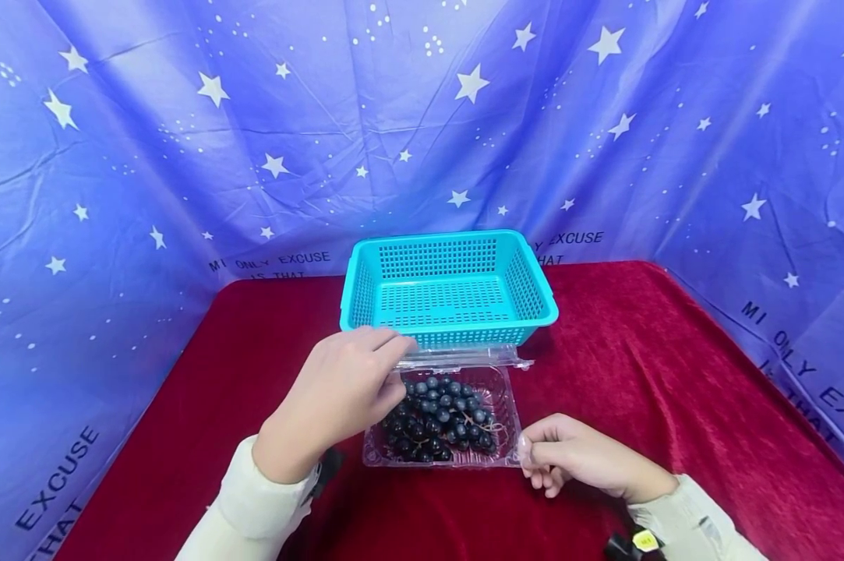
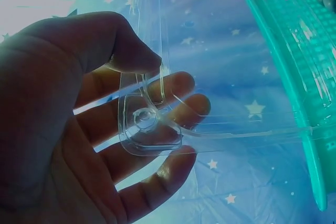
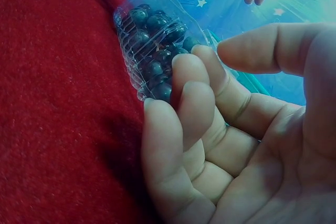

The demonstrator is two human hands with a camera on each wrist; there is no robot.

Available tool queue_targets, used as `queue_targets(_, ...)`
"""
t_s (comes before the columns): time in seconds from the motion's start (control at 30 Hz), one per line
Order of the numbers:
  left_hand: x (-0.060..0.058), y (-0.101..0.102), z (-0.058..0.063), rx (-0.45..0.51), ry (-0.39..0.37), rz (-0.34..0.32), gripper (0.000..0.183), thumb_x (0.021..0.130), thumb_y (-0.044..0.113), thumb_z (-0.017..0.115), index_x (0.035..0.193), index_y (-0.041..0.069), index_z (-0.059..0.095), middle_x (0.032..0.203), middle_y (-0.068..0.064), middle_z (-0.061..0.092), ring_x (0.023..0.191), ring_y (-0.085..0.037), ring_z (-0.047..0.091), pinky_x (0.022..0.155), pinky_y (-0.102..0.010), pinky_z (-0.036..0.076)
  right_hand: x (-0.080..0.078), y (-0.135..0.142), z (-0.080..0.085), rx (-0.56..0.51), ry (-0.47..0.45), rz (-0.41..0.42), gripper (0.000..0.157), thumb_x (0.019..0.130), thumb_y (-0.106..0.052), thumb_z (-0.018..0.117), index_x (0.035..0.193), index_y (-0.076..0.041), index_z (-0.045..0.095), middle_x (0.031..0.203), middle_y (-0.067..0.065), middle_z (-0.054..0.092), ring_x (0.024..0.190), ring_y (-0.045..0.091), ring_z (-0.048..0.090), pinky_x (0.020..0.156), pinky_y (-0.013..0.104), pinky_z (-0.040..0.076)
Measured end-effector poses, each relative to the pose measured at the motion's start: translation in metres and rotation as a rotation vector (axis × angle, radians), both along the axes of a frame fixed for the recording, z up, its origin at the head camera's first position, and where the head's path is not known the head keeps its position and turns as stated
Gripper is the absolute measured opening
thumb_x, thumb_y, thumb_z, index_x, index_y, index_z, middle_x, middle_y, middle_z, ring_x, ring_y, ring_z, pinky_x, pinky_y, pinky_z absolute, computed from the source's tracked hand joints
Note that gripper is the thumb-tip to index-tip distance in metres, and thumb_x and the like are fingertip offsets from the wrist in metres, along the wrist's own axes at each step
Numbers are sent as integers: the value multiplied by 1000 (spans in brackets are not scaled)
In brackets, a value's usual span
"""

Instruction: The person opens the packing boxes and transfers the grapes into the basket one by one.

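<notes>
A clear plastic clamshell box (image 1: 499, 389) sits before me with its hinged lid (image 1: 467, 359) raised along the far side. Dark grapes (image 1: 432, 425), with a bit of thin stem showing, fill much of the box. My left hand (image 1: 340, 378) pinches the lid's left corner; in the left wrist view its thumb lies on the lid and the other fingers show through the plastic behind. At the box's near right corner, my right hand (image 1: 579, 452) pinches the rim between thumb and index finger, its other fingers curled beneath.
Just behind the box stands a turquoise perforated basket (image 1: 446, 304), with nothing in it. Dark red cloth (image 1: 625, 351) covers the table. A blue star-printed curtain (image 1: 422, 156) hangs at the back and both sides.
</notes>
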State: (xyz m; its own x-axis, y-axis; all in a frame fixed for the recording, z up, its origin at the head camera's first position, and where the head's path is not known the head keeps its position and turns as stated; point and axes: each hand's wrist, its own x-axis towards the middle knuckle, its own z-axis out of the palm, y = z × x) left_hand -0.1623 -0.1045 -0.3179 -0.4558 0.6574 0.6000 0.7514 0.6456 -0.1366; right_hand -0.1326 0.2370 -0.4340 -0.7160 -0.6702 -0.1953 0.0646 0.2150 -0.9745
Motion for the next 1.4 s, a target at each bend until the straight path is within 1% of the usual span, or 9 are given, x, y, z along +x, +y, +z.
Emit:
queue_targets(0.17,-5,0,3,-6,-5,10,27,80,10,66,105,14,73,79,7,62,62,-10,45,51,-23,39,0,0,0,0,-5,2,21,97,-3,53,86,14,59,74,5,63,65,9,62,59,28,60)
queue_targets(0.23,-7,0,4,-5,-13,12,28,80,11,66,106,15,73,80,7,63,63,-11,47,52,-24,41,0,0,0,0,-6,2,20,97,-3,54,87,13,60,74,5,63,64,9,62,59,28,60)
queue_targets(0.57,-15,0,11,-30,-95,31,27,83,15,71,109,17,74,87,8,69,68,-9,55,56,-26,48,0,-1,2,1,-5,-2,21,97,-4,54,87,14,59,74,4,63,64,8,61,59,27,60)
queue_targets(0.77,-18,-2,10,-35,-146,45,28,84,16,69,112,17,74,89,8,68,72,-10,56,60,-26,50,1,-1,2,2,2,-6,21,97,-4,53,86,13,59,73,4,63,64,8,61,59,26,59)
queue_targets(0.87,-19,-4,9,-23,-171,58,29,85,16,68,114,17,74,94,7,70,79,-11,60,65,-27,53,1,0,1,3,5,-8,21,97,-4,53,85,12,59,73,4,63,64,8,62,58,26,59)
queue_targets(0.97,-21,-5,7,-5,-189,60,29,87,16,66,115,16,73,96,6,71,81,-12,62,66,-28,54,1,0,2,3,8,-5,22,98,-4,53,85,12,59,74,4,63,64,8,62,58,25,59)
queue_targets(1.2,-25,-8,5,39,-186,42,27,90,16,66,115,15,73,97,5,71,80,-12,62,67,-30,55,3,0,4,10,28,-7,22,98,-5,54,84,11,60,73,3,63,63,8,62,58,28,60)
queue_targets(1.4,-26,-12,5,46,-203,57,28,92,21,66,119,15,73,98,4,71,74,-9,56,66,-29,55,3,-1,3,5,26,-12,23,99,-6,54,83,10,60,74,5,62,64,9,62,58,28,60)
